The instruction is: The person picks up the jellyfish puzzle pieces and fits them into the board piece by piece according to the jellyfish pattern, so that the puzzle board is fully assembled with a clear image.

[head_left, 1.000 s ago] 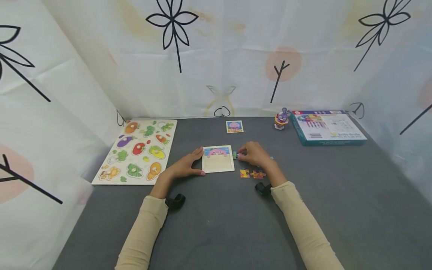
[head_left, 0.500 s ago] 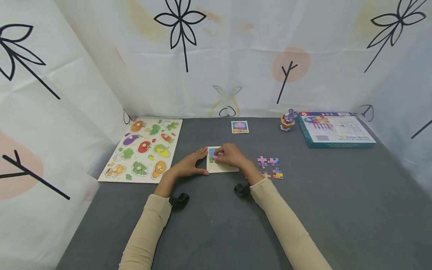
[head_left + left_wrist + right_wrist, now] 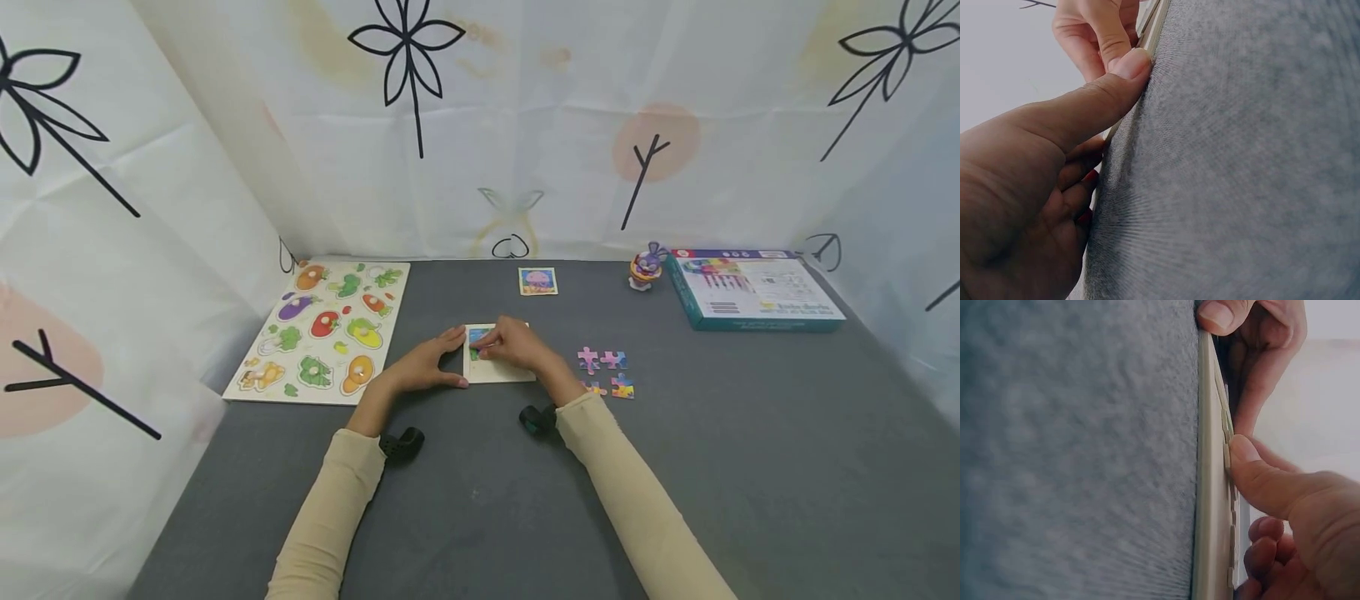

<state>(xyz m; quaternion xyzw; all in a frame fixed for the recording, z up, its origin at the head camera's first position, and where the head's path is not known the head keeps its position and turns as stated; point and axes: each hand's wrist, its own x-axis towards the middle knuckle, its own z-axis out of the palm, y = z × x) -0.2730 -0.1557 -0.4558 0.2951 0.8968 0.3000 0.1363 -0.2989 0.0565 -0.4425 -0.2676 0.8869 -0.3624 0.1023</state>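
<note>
A small wooden puzzle tray lies on the grey table, its upper part partly filled with picture pieces. My left hand rests against its left side, with the thumb at the near corner and extended fingers at the far corner. Over the tray's upper left, my right hand pinches a small puzzle piece, which sits at the tray's surface in the right wrist view. The fingers hide much of the piece and the upper right picture. Several loose puzzle pieces lie right of the tray, one partly hidden by the forearm.
Behind the tray lies a small picture card. A vegetable puzzle board is at the left. At the back right are a small purple figurine and a flat teal-edged box. Patterned white cloth surrounds the table.
My right hand has moved left from beside the tray onto it, carrying a puzzle piece, then shifted slightly there. My left hand stays at the tray's left edge. The head view has shifted slightly.
</note>
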